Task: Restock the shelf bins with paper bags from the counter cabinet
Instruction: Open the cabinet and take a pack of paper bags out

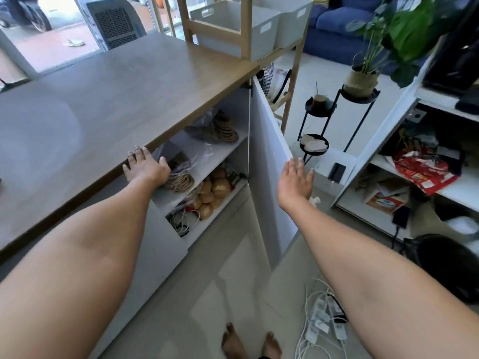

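Observation:
The white counter cabinet stands open under a wooden countertop (103,104). Its right door (269,161) swings outward. My right hand (295,182) is open, its fingertips at the door's outer edge. My left hand (146,168) is open with fingers spread, resting against the countertop's front edge at the cabinet opening. Inside, brown paper bags with twine handles (181,181) lie on the middle shelf, more bags (225,126) further back, and a brown bundle (215,193) on the bottom shelf. Two white shelf bins (233,24) sit on the wooden shelf unit beyond the counter.
A black plant stand (337,104) with a potted plant (360,79) stands right of the door. A white open shelf (414,177) holds red packaging at the right. Power strips and cables (324,322) lie on the tiled floor by my bare feet.

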Motion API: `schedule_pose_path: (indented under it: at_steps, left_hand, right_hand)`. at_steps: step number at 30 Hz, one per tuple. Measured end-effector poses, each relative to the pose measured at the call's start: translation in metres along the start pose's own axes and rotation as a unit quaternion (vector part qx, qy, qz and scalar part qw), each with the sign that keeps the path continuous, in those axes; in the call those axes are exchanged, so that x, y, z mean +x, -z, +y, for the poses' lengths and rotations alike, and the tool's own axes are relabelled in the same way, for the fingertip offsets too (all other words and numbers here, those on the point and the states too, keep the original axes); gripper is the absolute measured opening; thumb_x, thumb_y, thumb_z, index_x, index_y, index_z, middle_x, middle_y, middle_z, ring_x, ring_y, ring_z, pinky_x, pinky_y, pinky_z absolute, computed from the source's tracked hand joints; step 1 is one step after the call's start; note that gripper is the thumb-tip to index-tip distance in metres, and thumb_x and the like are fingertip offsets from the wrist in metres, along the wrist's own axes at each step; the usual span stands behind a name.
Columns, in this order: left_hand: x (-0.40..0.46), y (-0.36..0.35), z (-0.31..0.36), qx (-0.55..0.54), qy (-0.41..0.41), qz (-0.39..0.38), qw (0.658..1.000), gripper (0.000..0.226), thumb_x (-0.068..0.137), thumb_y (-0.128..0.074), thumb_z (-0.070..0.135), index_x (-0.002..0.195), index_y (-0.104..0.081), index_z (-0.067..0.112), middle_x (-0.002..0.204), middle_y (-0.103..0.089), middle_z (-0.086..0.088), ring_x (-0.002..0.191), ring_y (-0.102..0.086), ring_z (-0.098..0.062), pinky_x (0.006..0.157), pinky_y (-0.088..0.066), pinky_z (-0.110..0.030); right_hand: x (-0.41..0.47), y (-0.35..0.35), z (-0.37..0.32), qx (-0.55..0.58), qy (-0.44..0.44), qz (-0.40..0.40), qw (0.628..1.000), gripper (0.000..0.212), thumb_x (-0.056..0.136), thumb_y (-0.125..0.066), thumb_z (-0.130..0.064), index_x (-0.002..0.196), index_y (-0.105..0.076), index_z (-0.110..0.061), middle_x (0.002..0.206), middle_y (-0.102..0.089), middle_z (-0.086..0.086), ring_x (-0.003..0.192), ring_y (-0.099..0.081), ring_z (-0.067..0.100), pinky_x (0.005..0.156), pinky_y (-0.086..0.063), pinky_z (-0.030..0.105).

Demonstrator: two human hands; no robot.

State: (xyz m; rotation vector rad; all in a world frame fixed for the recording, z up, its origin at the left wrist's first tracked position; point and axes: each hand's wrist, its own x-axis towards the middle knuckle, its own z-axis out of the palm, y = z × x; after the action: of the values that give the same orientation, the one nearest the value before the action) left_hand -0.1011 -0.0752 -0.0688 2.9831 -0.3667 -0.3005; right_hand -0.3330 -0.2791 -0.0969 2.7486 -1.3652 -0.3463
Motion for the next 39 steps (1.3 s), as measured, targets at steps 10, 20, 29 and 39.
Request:
schedule_pose_path:
  at_steps: [10,20,29,39]
  left_hand:
    - [-0.006,-0.007,0.013,0.055,-0.055,0.005,0.997,0.069,0.101,-0.028,0.043,0.156,-0.003,0.009,0.163,0.008,-0.006,0.151,0.006,-0.024,0.123,-0.002,-0.042]
    - [-0.017,-0.013,0.07,0.039,-0.148,-0.048,0.987,0.068,0.102,-0.027,0.045,0.156,-0.001,0.013,0.163,0.01,-0.005,0.151,0.006,-0.023,0.122,-0.003,-0.042]
    - [0.004,0.006,0.084,-0.022,-0.177,-0.135,0.975,0.067,0.103,-0.029,0.043,0.156,-0.001,0.013,0.163,0.006,-0.005,0.151,0.003,-0.025,0.123,-0.005,-0.04]
    - [0.041,0.013,0.099,-0.007,-0.162,-0.168,0.972,0.068,0.102,-0.029,0.045,0.156,-0.003,0.013,0.163,0.001,-0.008,0.151,-0.003,-0.026,0.123,-0.009,-0.041]
  right_hand:
    - [0.025,0.005,0.041,0.004,-0.091,-0.079,0.993,0.097,0.086,-0.057,-0.011,0.15,0.016,-0.006,0.158,0.023,0.008,0.146,0.018,0.028,0.117,0.001,0.053]
    - [0.041,0.016,0.046,0.087,0.008,-0.014,0.996,0.077,0.092,-0.05,-0.019,0.154,-0.005,-0.016,0.161,0.012,0.004,0.148,0.014,0.026,0.12,0.0,0.047]
    - [0.069,0.032,-0.002,0.113,0.075,-0.032,0.99,0.07,0.09,-0.053,-0.026,0.152,-0.02,-0.023,0.161,0.009,0.003,0.148,0.004,0.028,0.12,-0.008,0.047]
    - [0.13,0.057,-0.032,0.146,0.103,-0.053,0.983,0.07,0.089,-0.051,-0.023,0.152,-0.021,-0.024,0.162,0.006,0.004,0.148,0.003,0.028,0.12,-0.007,0.048]
